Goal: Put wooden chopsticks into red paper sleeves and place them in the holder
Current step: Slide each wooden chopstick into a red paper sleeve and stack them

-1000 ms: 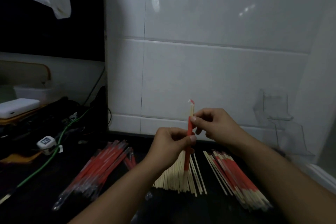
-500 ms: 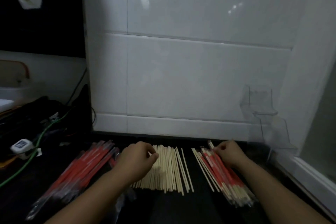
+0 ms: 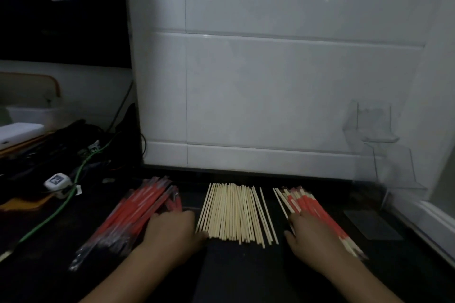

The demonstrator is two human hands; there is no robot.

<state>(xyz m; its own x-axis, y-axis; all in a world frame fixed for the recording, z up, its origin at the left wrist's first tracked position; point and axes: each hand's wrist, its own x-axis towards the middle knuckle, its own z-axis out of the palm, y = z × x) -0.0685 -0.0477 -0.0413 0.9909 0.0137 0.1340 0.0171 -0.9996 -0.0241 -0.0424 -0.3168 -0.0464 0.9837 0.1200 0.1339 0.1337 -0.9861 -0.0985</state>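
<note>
Head view showed a person between cycles of the sleeving job, both hands down on a dark countertop (image 3: 234, 275) beside three neat heaps. The left hand (image 3: 172, 230) lay between the stack of empty red sleeves (image 3: 138, 211) and the bare wooden chopsticks (image 3: 234, 214), its fingertips touching the sleeves; whether it pinched one could not be told. The right hand (image 3: 311, 233) rested, fingers loosely extended, on the near part of the sleeved pairs (image 3: 317, 214), gripping nothing that could be seen. The clear holder (image 3: 379, 140) stood against the white tiled wall (image 3: 270, 81) at the far right, well apart from both hands and seemingly empty.

The step in hand appeared to be the pick-up of a fresh sleeve. The next move would call for separating a single sleeve from the slippery stack, then lifting one pair of sticks from the fan.

The sleeves looked long, flat and glossy, red under a shiny film that caught the dim light. The chopsticks were pale, thin, straight and matte, lying roughly parallel in a loose fan. The finished pairs showed bare wood at both ends of a red band. The holder was thin, stepped, transparent plastic. A green cable (image 3: 61, 206) and a white plug (image 3: 57, 179) lay in the clutter at left.
</note>
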